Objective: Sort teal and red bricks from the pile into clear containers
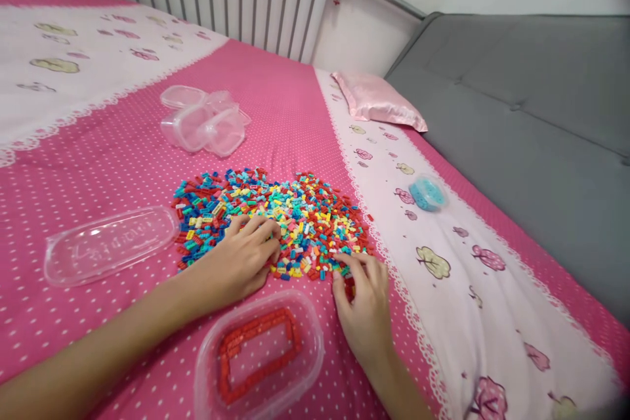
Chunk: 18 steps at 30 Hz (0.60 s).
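A wide pile of small toy building bricks (300,210) in red, blue, yellow, teal and white lies on the bed. My left hand (251,252) rests on the pile's near middle, its fingers curled down and closed; whatever is under the fingertips is hidden. At the pile's near right edge, my right hand (364,292) touches the bricks with thumb and fingers apart. Between my forearms stands a clear plastic container (315,348). Red pieces (260,325) form a rectangular ring inside it.
A clear lid (113,243) lies left of the pile. Several clear containers (207,121) are heaped beyond it. To the right sits a small tub with blue contents (428,193). A pink pillow (377,102) lies near the grey headboard (516,111).
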Available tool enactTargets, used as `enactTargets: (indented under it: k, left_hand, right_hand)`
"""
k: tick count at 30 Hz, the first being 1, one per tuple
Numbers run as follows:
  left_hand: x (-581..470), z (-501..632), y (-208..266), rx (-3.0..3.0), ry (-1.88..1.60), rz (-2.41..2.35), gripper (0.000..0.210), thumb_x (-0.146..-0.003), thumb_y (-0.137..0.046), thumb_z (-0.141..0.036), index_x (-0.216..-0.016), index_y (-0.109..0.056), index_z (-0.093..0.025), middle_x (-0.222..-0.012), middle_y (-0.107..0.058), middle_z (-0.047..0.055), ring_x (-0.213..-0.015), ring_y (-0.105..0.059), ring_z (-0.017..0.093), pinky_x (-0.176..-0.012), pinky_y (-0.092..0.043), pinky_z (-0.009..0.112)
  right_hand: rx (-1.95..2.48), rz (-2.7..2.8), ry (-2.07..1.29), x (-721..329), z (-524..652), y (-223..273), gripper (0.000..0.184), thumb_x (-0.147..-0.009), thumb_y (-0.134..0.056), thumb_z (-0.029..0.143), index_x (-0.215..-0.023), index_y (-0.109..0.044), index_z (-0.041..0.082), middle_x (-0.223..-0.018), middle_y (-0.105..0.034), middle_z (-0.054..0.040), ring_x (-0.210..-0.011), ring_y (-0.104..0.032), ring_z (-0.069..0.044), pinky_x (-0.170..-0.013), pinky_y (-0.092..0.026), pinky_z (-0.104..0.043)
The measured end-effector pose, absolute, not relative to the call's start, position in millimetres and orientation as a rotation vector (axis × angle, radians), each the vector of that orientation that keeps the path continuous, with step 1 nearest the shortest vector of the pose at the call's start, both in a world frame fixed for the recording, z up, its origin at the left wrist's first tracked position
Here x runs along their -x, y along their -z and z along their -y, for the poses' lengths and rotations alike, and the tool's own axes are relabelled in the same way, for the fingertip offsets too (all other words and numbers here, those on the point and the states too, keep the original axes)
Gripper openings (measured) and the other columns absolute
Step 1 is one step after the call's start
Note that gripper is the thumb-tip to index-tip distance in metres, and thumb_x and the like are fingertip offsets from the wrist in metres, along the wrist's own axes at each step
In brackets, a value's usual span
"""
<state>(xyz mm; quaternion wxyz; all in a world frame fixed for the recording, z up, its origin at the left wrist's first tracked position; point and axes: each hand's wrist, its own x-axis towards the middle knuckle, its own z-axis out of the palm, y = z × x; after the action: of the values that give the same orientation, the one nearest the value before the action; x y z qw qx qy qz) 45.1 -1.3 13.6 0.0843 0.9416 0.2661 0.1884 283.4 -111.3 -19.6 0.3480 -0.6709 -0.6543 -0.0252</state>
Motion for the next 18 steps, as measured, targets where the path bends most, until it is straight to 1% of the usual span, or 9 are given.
enactTargets:
  k: [7, 10, 12, 15, 18]
  left_hand:
    - [-42, 3, -19, -2.795, -0.557, -0.844, 0.014, -0.089, -0.052, -0.009, -0.090, -0.061, -0.020, -0.112, -0.061, 0.009, -0.111, -0.053, 0.031, -0.102, -0.030, 0.052]
    - [-41, 4, -25, -2.781, -0.554, -0.840, 0.010, -0.089, -0.055, -0.013, -0.088, -0.062, -0.020, -0.112, -0.061, 0.009, -0.110, -0.054, 0.031, -0.103, -0.029, 0.053]
    - [-41, 3, -27, -2.778, -0.547, -0.837, 0.007, -0.092, -0.057, -0.018, -0.091, -0.064, -0.020, -0.112, -0.061, 0.008, -0.109, -0.054, 0.030, -0.104, -0.028, 0.054]
    - [-43, 2, -25, -2.784, -0.565, -0.832, 0.010, -0.098, -0.058, -0.025, -0.095, -0.067, -0.021, -0.111, -0.061, 0.008, -0.108, -0.054, 0.031, -0.102, -0.028, 0.054]
    - [-44, 1, -21, -2.795, -0.568, -0.823, 0.012, -0.098, -0.058, -0.022, -0.094, -0.069, -0.022, -0.111, -0.061, 0.007, -0.109, -0.054, 0.031, -0.101, -0.028, 0.053]
  right_hand:
    - [1.720, 1.740, 0.072, -283, 112, 24, 0.026, -0.103, -0.052, 0.025, -0.126, -0.062, 0.021, -0.114, -0.062, -0.0103, -0.112, -0.052, -0.031, -0.096, -0.048, -0.051]
    - [1.723, 1.737, 0.042, -283, 112, 25, 0.025, -0.103, -0.052, 0.025, -0.125, -0.065, 0.024, -0.114, -0.061, -0.0096, -0.112, -0.053, -0.031, -0.096, -0.049, -0.051]
    - [1.723, 1.729, 0.028, -284, 112, 23, 0.025, -0.102, -0.053, 0.025, -0.124, -0.066, 0.025, -0.114, -0.061, -0.0095, -0.112, -0.054, -0.030, -0.096, -0.049, -0.051]
    - [1.711, 1.735, 0.026, -284, 109, 19, 0.026, -0.103, -0.052, 0.023, -0.122, -0.070, 0.027, -0.113, -0.061, -0.0092, -0.111, -0.054, -0.030, -0.096, -0.050, -0.051]
    - [1.693, 1.796, 0.031, -279, 98, 11, 0.026, -0.103, -0.053, 0.018, -0.111, -0.076, 0.026, -0.112, -0.062, -0.0093, -0.110, -0.054, -0.029, -0.096, -0.050, -0.050]
